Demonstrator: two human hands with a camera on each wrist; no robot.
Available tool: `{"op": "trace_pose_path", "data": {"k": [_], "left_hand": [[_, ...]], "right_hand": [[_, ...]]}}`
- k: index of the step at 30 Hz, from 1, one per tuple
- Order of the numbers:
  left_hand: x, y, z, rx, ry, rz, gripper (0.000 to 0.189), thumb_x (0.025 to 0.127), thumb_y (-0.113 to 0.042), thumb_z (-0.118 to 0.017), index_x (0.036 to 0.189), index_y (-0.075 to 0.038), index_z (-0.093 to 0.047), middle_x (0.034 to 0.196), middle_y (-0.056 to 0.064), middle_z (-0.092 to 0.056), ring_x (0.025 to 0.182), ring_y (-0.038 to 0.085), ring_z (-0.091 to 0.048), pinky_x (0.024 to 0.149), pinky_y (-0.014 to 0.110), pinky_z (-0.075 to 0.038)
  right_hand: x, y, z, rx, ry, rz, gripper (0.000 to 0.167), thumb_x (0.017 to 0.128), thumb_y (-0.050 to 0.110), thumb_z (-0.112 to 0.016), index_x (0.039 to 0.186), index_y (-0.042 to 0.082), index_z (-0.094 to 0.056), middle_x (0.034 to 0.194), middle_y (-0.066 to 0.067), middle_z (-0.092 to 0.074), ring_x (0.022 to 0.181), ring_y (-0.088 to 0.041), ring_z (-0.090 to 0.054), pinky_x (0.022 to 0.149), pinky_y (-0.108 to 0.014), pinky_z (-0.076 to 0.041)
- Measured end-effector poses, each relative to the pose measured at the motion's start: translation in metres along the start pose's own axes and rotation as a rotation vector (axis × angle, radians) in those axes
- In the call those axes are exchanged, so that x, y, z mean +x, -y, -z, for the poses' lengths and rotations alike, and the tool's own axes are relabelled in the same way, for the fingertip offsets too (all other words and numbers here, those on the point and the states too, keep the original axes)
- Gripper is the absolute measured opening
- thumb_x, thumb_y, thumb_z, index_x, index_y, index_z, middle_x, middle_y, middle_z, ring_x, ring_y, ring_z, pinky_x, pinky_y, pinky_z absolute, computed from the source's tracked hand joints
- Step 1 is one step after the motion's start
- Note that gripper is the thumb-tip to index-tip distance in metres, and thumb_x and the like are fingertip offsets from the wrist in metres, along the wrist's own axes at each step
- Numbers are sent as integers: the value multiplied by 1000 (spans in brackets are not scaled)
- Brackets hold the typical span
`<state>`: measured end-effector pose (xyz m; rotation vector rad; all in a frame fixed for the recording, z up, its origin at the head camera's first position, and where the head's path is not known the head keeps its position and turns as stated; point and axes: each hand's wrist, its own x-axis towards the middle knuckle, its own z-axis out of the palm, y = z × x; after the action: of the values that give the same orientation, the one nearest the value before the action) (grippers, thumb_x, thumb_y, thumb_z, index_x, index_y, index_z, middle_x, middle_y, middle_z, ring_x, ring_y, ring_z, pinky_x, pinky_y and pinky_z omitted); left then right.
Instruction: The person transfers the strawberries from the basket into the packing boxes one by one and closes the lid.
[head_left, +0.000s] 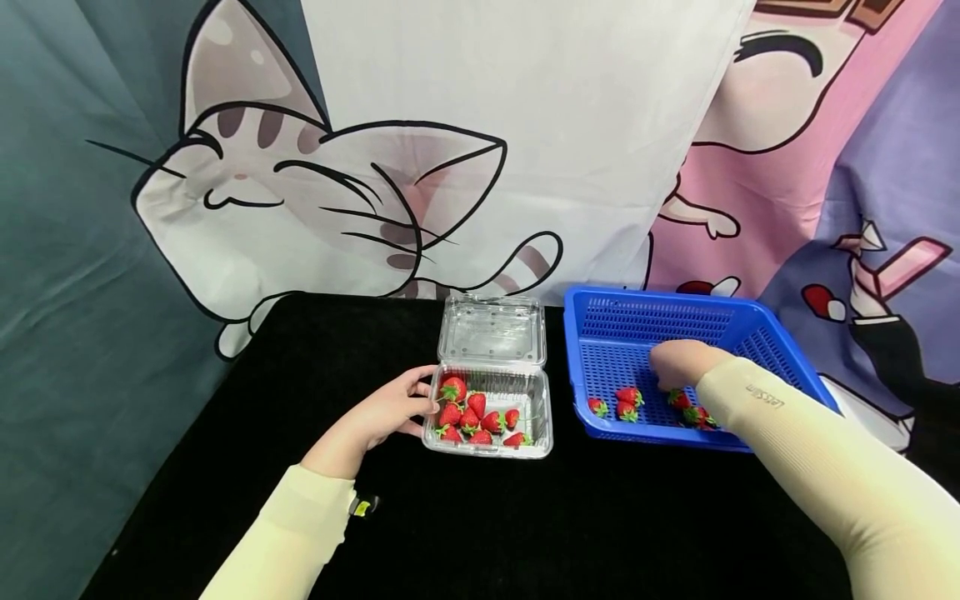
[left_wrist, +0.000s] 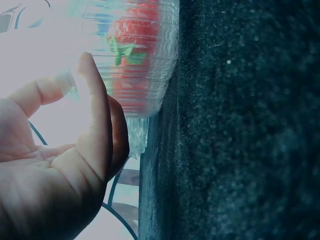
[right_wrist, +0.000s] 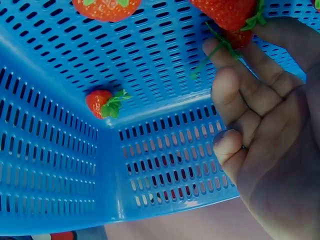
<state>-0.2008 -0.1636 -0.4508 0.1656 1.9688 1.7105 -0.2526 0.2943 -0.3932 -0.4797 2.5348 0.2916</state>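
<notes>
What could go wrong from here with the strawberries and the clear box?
Two strawberries crowd the fingers of the right hand, so it might nudge or drag the wrong one.
Berries bunch toward the left of the clear box; stacking more there could bruise them or block the open lid.
The left hand is against the box's side; pushing harder might shift it.

Strawberries (head_left: 469,420) red (leaves (right_wrist: 114,106) green); basket (head_left: 611,354) blue; cloth (head_left: 480,525) black, apparently plain.
</notes>
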Motion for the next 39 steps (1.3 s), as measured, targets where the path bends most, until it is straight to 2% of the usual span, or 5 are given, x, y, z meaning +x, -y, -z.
{"op": "trace_pose_path", "data": {"k": [13, 19, 25, 31, 39], "left_hand": [[2, 3, 1, -7, 8, -2, 72, 91, -1, -58, 155, -10, -27, 123, 21, -50, 93, 26, -66, 71, 42, -59], [1, 2, 1, -3, 4, 2, 71, 92, -1, -57, 155, -11, -27, 123, 20, -50, 95, 26, -65, 72, 42, -59], [0, 0, 0, -9, 7, 4, 71, 92, -1, -57, 155, -11, -26, 124, 21, -51, 94, 27, -66, 72, 42, -59], [0, 2, 1, -9, 7, 2, 71, 92, -1, -57, 155, -11, -26, 123, 21, -51, 94, 26, -66, 73, 42, -59], [1, 3, 0, -9, 3, -2, 70, 92, -1, -57, 155, -11, -27, 122, 21, -51, 94, 26, -65, 73, 43, -59]], "right_hand": [[-7, -9, 4, 112, -148, 68, 34, 82, 6, -66, 62, 17, -41, 60, 6, -32, 56, -12, -29, 55, -29, -29], [-17, -6, 23, 241, -274, 53, 8, 86, 13, -71, 82, 8, -66, 77, 2, -60, 69, -16, -53, 66, -38, -51], [-28, 6, 44, 406, -356, 3, 15, 92, 23, -70, 94, 8, -69, 87, -2, -66, 78, -19, -58, 74, -42, -51], [-43, 34, 67, 482, -469, 18, 19, 94, 26, -68, 99, 8, -68, 95, -4, -69, 85, -22, -60, 81, -46, -50], [-48, 107, 83, 448, -546, 85, 12, 90, 25, -72, 95, 15, -68, 93, 1, -70, 86, -19, -62, 82, -43, -48]]}}
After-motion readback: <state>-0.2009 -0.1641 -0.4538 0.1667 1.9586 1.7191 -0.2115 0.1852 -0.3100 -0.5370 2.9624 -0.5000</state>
